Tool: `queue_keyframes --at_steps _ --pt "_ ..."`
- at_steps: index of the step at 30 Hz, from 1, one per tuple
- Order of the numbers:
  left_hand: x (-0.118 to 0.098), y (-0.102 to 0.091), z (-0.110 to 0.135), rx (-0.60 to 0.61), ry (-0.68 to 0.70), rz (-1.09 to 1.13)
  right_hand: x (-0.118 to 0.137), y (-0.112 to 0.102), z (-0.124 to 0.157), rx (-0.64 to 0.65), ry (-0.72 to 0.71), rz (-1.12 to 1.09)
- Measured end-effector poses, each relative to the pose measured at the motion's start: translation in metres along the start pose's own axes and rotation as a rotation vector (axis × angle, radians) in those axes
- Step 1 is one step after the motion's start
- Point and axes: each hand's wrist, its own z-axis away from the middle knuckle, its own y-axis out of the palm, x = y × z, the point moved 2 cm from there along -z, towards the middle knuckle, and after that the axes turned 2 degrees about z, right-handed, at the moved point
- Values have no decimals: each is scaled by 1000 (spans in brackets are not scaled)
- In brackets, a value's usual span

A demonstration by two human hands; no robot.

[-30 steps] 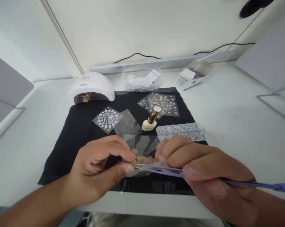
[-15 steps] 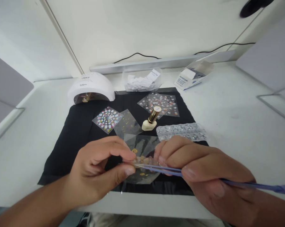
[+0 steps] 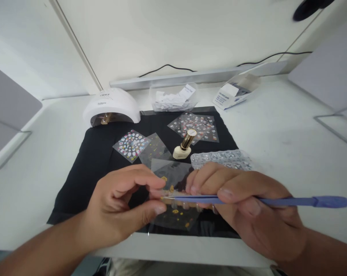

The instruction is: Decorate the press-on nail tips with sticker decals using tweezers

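Observation:
My left hand (image 3: 127, 207) pinches one end of a clear strip of nail tips (image 3: 185, 206) between thumb and fingers. Purple tweezers (image 3: 202, 199) rest in my right hand (image 3: 248, 203), pointing left, their fine tips at the strip just by my left fingertips. Whether the tips hold anything is too small to see. Fingers of my right hand lie along the strip's far side and partly hide it. Beneath the strip lies a clear sticker sheet with gold motifs (image 3: 173, 168). Behind it stands a cream nail polish bottle (image 3: 181, 152) with a gold cap.
On the black mat (image 3: 75, 184) lie colourful stickers (image 3: 131, 145), a second gold-patterned sheet (image 3: 156, 149) and floral sheets (image 3: 199, 126). A rhinestone case (image 3: 213, 157) sits behind my right hand. Farther back are a white nail lamp (image 3: 112, 103), a clear tub (image 3: 173, 99) and an alcohol pad box (image 3: 231, 94).
The tweezers have swung nearer level, with their rear end higher and more of it in view. Their two arms look closer together. The strip tilts so several nail tips show below the tweezers.

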Motion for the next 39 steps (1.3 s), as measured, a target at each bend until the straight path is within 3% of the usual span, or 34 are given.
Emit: queue_keyframes --at_steps 7,10,13,16,19,21,23,25,27,30,32,35,39 --pt "0 -3 -1 -42 -2 -21 2 0 -5 13 -4 -34" --pt "2 -22 0 -161 -1 -52 3 -4 -5 15 -17 -32" --pt "11 -49 -5 -365 -82 -112 -1 -7 -3 -4 26 -7" --pt "25 -69 -18 -375 -184 -159 -2 -10 0 0 55 10" --pt "41 -79 -29 -257 -368 -416 6 -14 -1 44 44 45" --pt "46 -83 -30 -242 -421 -574 11 -17 -2 103 60 97" --pt "43 -83 -28 -277 -373 -778 11 -21 -3 185 127 123" --pt "33 -79 -24 -286 -234 -948 4 -24 -3 240 199 104" --pt "21 -68 -20 -181 -91 -920 -4 -26 -4 258 237 86" --pt "11 -44 -13 263 -71 -724 -14 -27 -6 252 242 97" --pt "9 -30 -9 463 -93 -662 -16 -28 -6 259 254 109" --pt "10 -20 -7 573 -126 -660 -16 -30 -6 276 272 138" --pt "16 -17 -7 598 -144 -665 -18 -30 -5 297 268 161"
